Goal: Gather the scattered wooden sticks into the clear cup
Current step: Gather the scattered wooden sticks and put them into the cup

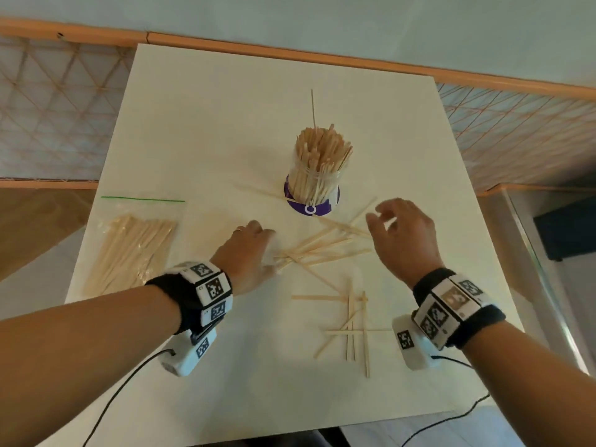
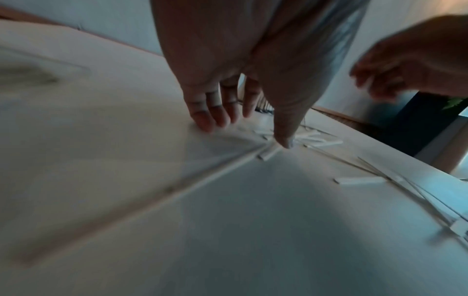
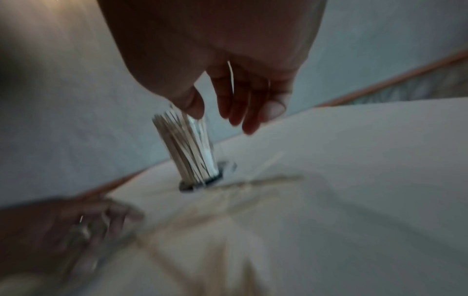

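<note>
A clear cup (image 1: 314,182), packed with upright wooden sticks, stands on a purple disc (image 1: 311,206) near the middle of the white desk (image 1: 200,124). In front of it lies a loose pile of sticks (image 1: 322,245), and a second scatter (image 1: 353,324) lies nearer the person. The left hand (image 1: 248,253) rests flat at the left end of the pile, its grip released, straight fingers (image 2: 210,114) touching the desk and the thumb tip beside stick ends. The right hand (image 1: 401,235) hovers over the pile's right end, grip released, fingers (image 3: 249,112) loosely bent and holding nothing. A zip bag of sticks (image 1: 130,246) lies at the left.
</note>
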`<state>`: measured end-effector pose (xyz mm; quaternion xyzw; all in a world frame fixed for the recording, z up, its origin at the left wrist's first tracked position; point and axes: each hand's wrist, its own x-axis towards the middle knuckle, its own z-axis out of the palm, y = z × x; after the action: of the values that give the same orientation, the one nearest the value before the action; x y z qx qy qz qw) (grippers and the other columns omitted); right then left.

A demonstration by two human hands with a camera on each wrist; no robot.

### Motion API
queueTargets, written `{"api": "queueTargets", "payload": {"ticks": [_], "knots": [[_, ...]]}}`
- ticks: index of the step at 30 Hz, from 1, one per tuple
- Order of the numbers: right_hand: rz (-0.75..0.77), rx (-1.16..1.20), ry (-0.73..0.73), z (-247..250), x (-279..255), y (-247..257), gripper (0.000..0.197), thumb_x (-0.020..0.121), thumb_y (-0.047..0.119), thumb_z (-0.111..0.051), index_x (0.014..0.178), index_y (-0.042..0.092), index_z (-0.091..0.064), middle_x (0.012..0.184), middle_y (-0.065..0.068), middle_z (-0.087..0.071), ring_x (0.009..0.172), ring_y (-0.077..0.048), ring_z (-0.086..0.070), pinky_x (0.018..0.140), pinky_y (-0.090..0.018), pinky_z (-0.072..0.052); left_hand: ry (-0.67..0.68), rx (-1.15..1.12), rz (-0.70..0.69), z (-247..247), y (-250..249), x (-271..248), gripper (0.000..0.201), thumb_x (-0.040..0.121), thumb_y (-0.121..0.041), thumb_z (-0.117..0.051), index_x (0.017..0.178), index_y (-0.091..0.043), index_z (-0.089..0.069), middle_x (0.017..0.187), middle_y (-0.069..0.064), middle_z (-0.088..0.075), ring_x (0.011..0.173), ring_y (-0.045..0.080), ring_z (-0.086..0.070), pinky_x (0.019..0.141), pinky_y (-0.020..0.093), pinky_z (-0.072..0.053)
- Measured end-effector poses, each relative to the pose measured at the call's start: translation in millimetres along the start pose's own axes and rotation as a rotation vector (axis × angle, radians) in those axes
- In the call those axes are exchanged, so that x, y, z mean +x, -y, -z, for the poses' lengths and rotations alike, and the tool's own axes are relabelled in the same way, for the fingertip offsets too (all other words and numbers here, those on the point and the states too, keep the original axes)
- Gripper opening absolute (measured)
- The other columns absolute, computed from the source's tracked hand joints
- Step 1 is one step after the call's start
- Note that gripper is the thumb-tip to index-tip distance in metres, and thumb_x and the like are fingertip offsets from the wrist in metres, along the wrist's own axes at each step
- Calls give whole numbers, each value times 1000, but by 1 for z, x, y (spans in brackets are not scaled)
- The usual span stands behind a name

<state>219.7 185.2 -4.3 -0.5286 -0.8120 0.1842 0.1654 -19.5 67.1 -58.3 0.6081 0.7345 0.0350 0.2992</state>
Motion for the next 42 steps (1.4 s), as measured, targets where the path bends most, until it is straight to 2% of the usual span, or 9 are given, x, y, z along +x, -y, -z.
{"api": "queueTargets", "payload": {"ticks": [6,13,19,24,28,33,36,39,42], "knots": [[-356,-243,663,-12,-94,-33,66,65,83,-63,85,22,-47,87,0,-60,80,-18,-54,62,-30,-41,-128,-27,-58,-20,-26,9,42,83,-35,-62,122,-22,-56,116,7,-43,101,30,-45,86,38,-47],[-257,-104,589,-43,-80,0,39,77,42,-79,88,19,-49,89,0,-56,82,-22,-52,64,-30,-38,-20,-119,-180,-27,-36,3,26,85,-3,-54,105,-14,-65,99,4,-57,95,28,-57,80,38,-48],[-135,-42,503,-50,-51,11,15,85,29,-72,93,20,-63,95,2,-59,93,-20,-56,73,-25,-36,-67,29,-108,-5,-14,-14,47,85,-25,-65,128,-15,-49,120,7,-53,110,27,-50,92,37,-45],[-193,-234,351,-37,5,-4,68,93,53,-56,146,14,-40,153,-9,-40,139,-28,-38,111,-43,-33,-60,213,229,-2,17,-26,74,91,-47,-52,146,-9,-21,146,17,-25,132,40,-30,105,46,-37],[-138,-378,527,-56,30,-5,79,96,66,-32,156,19,-14,168,-5,-1,153,-28,-7,119,-56,-21,32,117,156,-14,14,-8,71,96,-49,-36,151,-13,-9,162,4,5,146,41,3,118,52,-10],[42,-428,595,-70,-4,19,75,99,62,-17,157,14,-15,167,-7,-2,153,-28,-6,120,-51,-21,-63,131,-45,5,1,17,46,96,-39,-42,134,-13,-46,152,5,-32,140,32,-26,112,44,-29],[75,-412,556,-65,-12,25,85,93,72,-19,156,15,-18,167,-7,-8,153,-27,-10,120,-51,-20,-163,87,8,28,9,50,57,92,-24,-51,143,-8,-32,157,9,-22,143,32,-23,114,45,-29],[83,-441,642,-57,-16,20,118,75,90,-37,158,15,-1,167,-6,4,154,-26,0,122,-51,-14,-13,145,-3,41,18,74,68,95,-29,-46,151,-12,-14,162,1,-2,149,30,-5,119,48,-16],[146,-507,698,-57,-29,12,128,66,87,-55,158,14,-2,167,-8,6,153,-28,-2,122,-49,-16,29,247,-101,38,18,63,55,94,-37,-46,141,-10,-36,153,5,-25,140,29,-25,112,46,-29]]}}
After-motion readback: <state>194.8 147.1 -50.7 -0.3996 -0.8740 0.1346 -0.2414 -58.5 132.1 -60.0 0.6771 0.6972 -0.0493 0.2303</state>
